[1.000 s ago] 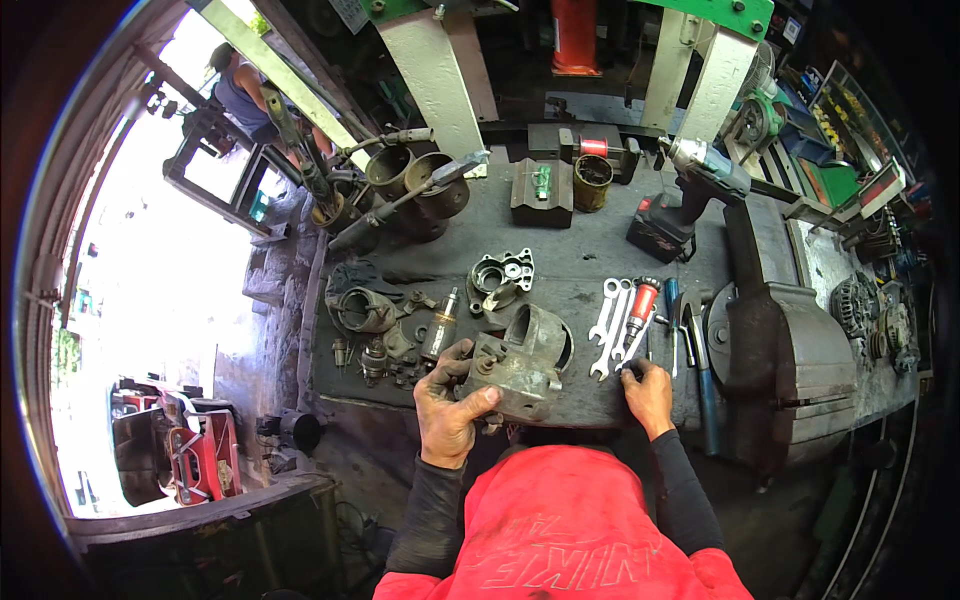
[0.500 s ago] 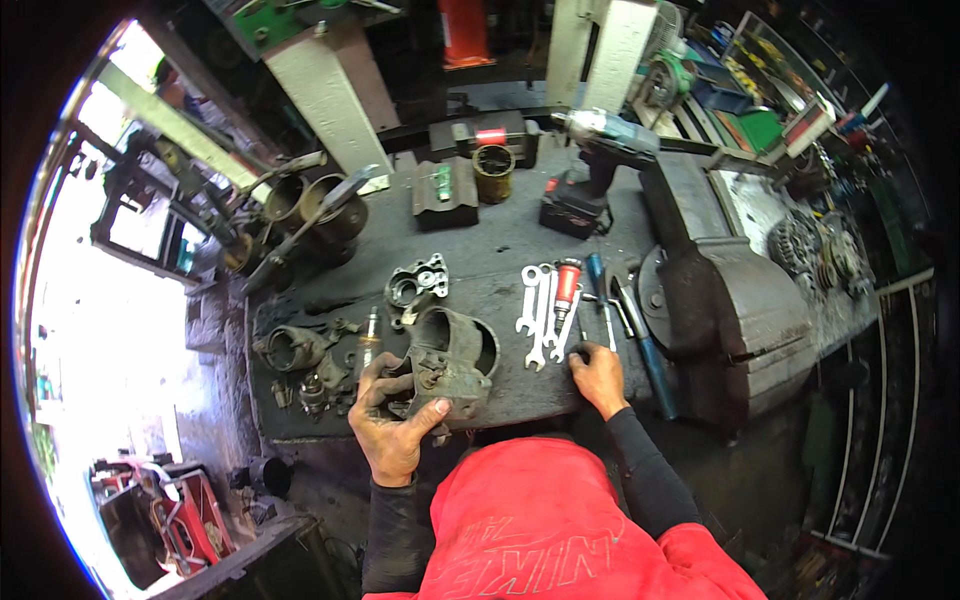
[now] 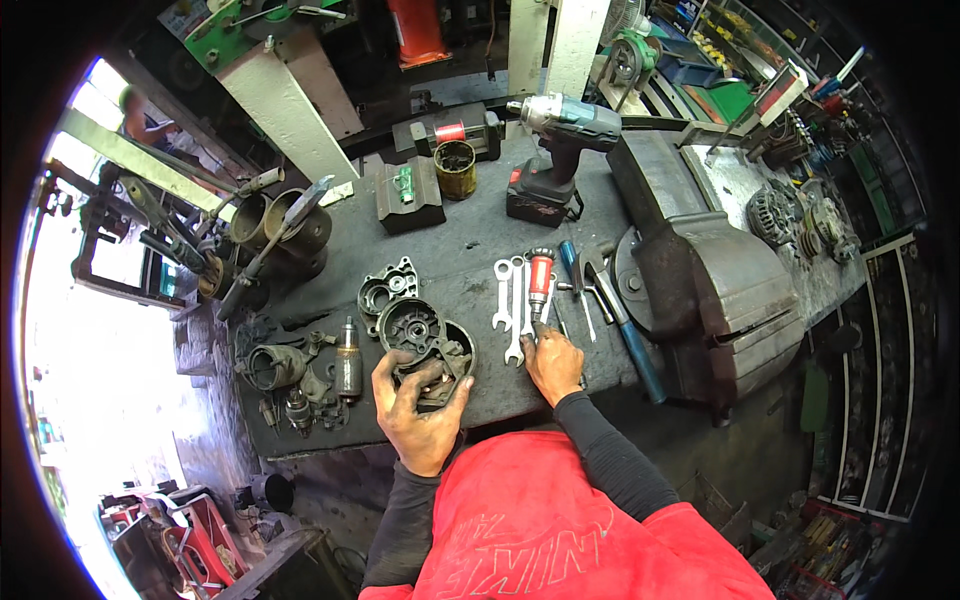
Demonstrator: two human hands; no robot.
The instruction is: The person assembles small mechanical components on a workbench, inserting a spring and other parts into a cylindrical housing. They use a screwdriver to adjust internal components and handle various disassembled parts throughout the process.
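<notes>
Right hand [image 3: 553,362] slid onto the wrenches [image 3: 512,305], fingers loose, while my left hand [image 3: 420,405] clamps the heavy, greasy housing [image 3: 425,335] by its rim.

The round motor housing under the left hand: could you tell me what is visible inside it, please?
The left hand grips the round motor housing on the workbench. A dark ribbed end plate with a central hub faces up; whatever lies deeper is hidden by that plate and the fingers.
</notes>
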